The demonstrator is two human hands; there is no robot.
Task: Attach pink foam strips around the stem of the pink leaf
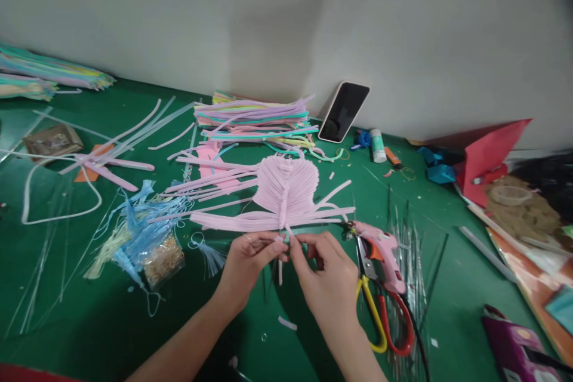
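Note:
A pale pink leaf shape made of pipe cleaners [286, 185] lies on the green table, its loose stems fanning out to both sides. At its lower tip, my left hand [250, 262] pinches the pipe-cleaner stem between thumb and fingers. My right hand [324, 268] closes on the same stem just beside it, so the fingertips of both hands nearly meet. A short pink end [280, 273] hangs below the fingers. Scissors [385, 316] with yellow and red handles and a pink glue gun [380, 253] lie right of my right hand.
Bundled colored pipe cleaners [255, 116] lie at the back beside a propped phone [344, 110]. Blue tassels [147, 212] and a small bag of beads [162, 261] lie left. Thin wires [409, 274] spread at right, with a purple box [519, 343] near the corner.

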